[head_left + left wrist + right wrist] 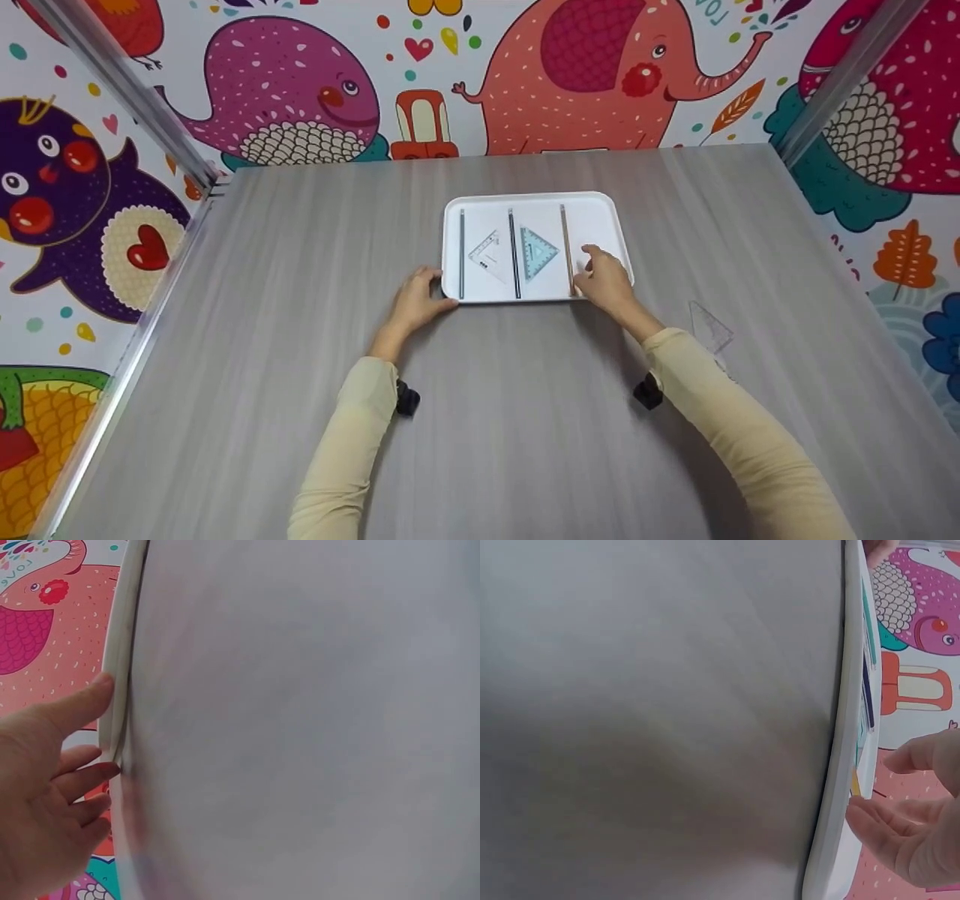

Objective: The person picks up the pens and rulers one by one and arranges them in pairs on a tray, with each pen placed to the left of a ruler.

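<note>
A white tray (600, 217) lies on the table. On it are three pencils: a grey-green pencil (462, 255) at the left, a dark pencil (514, 255) in the middle and a yellow-brown pencil (566, 240) to their right. A clear set square (484, 255) and a blue set square (534, 253) lie between them. The left hand (416, 301) holds the tray's near left corner, thumb on the rim (114, 709). Over the tray's right part, the right hand (606, 285) has its fingers apart, with fingertips at the yellow-brown pencil's near end; firm contact is unclear.
Another clear set square (709, 328) lies on the grey table (517, 420) to the right of the tray, beside the right sleeve (720, 405). Printed cartoon panels (300, 82) stand along the back and sides. A metal post (127, 90) rises at the left back corner.
</note>
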Demonstrator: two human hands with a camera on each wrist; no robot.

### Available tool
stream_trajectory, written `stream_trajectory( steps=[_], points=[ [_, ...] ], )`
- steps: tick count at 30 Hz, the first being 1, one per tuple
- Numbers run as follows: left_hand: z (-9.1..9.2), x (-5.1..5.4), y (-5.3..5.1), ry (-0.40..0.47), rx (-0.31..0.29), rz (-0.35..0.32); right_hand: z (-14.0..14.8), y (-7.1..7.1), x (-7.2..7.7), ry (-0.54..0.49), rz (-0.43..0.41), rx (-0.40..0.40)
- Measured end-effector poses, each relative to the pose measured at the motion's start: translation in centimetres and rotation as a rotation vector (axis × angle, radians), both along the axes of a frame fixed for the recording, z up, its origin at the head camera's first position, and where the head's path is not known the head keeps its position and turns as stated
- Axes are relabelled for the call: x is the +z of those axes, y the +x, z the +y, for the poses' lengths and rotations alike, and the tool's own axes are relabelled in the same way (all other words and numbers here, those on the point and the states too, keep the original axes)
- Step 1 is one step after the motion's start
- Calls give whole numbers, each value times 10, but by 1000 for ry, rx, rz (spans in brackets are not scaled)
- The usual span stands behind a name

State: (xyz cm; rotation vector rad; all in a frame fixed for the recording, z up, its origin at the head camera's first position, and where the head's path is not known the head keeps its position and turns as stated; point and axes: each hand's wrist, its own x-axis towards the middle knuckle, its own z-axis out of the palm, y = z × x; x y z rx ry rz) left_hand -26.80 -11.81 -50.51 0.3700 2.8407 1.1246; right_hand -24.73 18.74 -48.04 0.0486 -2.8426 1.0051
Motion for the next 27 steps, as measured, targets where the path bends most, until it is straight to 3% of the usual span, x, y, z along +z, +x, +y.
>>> stream_trajectory(
  steps=[12, 21, 27],
  points=[
    [0, 0, -1, 1, -5, -4, 13, 25, -1, 27, 107, 115],
    [3, 4, 0, -25, 13, -45, 31, 48, -3, 66, 96, 148],
    [1, 4, 0, -15, 16, -48, 49, 56, -8, 82, 90, 134]
  ],
)
